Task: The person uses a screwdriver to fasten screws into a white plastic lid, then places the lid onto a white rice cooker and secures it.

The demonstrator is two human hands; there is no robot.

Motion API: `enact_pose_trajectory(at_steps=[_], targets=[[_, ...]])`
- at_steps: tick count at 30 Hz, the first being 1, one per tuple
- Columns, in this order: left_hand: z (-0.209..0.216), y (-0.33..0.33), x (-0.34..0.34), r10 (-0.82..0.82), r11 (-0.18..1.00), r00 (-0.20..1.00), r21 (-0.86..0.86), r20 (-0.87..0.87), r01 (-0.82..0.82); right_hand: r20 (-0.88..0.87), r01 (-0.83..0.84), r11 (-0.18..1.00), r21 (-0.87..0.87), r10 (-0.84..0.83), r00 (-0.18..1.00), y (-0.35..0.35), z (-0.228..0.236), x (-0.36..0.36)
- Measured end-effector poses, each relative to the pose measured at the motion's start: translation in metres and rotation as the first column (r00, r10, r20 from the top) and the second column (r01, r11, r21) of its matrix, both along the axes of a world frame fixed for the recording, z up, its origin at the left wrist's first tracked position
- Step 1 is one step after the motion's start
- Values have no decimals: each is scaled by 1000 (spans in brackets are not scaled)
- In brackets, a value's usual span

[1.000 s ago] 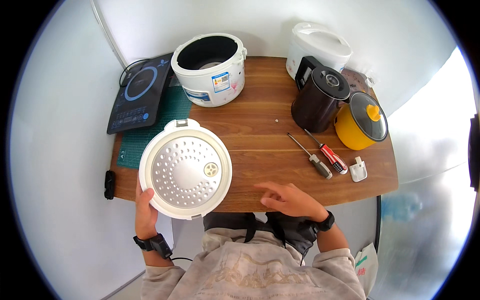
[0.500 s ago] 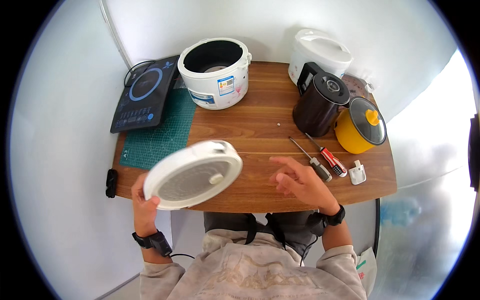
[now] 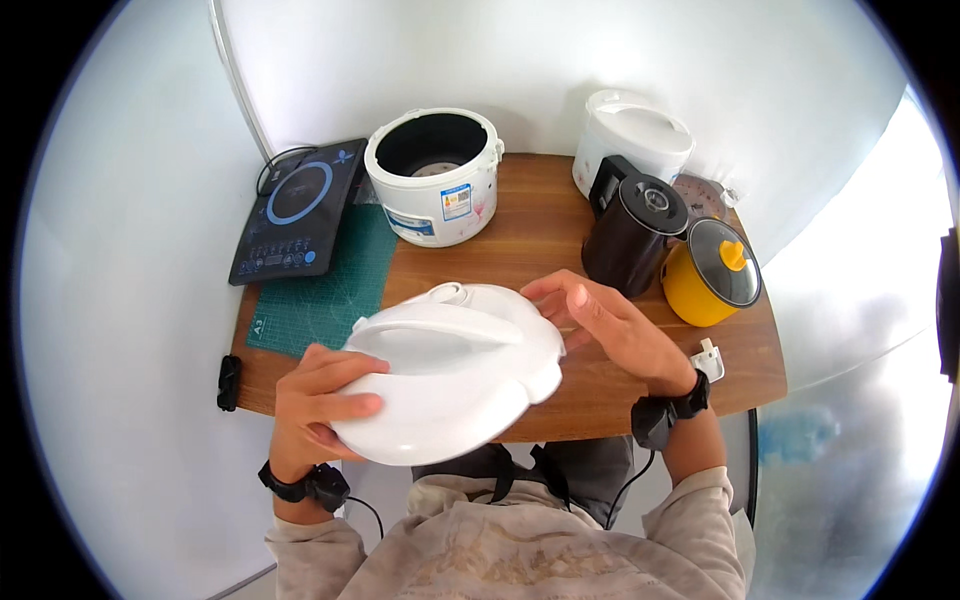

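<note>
White cooker lid [image 3: 450, 375] held above the near edge of the tabletop [image 3: 540, 225], outer face up, handle on top. Handle bar runs roughly left to right, rising slightly toward the far right; lid's long axis follows the same line. Lid tilted, near-left rim lowest.

Left hand [image 3: 315, 400] at the near-left rim, fingers [image 3: 350, 405] clamped on the lid edge, thumb on top. Right hand [image 3: 610, 325] at the far-right rim, fingers spread and curved against the lid edge; cannot tell if it truly grips.

Far of the lid: open white rice cooker [image 3: 435, 175], lidless. Left: black induction hob [image 3: 298, 208] on a green cutting mat [image 3: 325, 295]. Right: black kettle [image 3: 635, 235], yellow pot [image 3: 710, 280], second white cooker [image 3: 630, 135].
</note>
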State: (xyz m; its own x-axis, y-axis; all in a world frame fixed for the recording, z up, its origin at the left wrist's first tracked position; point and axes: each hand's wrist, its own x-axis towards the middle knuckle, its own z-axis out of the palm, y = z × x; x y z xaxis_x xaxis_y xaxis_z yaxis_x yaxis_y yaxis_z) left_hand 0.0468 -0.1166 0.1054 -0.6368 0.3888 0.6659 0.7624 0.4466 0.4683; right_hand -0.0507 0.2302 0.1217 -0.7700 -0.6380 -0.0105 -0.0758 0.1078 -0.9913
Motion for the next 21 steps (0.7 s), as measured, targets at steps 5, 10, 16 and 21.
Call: enact_pose_trajectory(at_steps=[5, 10, 16, 21], targets=[[60, 21, -1, -6, 910, 995, -413, -99, -35, -277, -24, 967, 253, 96, 956, 0, 14, -15], [97, 36, -36, -138, 858, 988, -506, -70, 84, -377, -38, 952, 304, 157, 913, -9, -8, -14], [90, 50, -76, -319, 795, 911, -450, 262, 407, -205, -139, 957, 255, 194, 959, -31, -8, -4], [82, 66, -81, -357, 790, 875, -394, 327, 469, -100, -45, 994, 102, 55, 993, -25, -47, 4]])
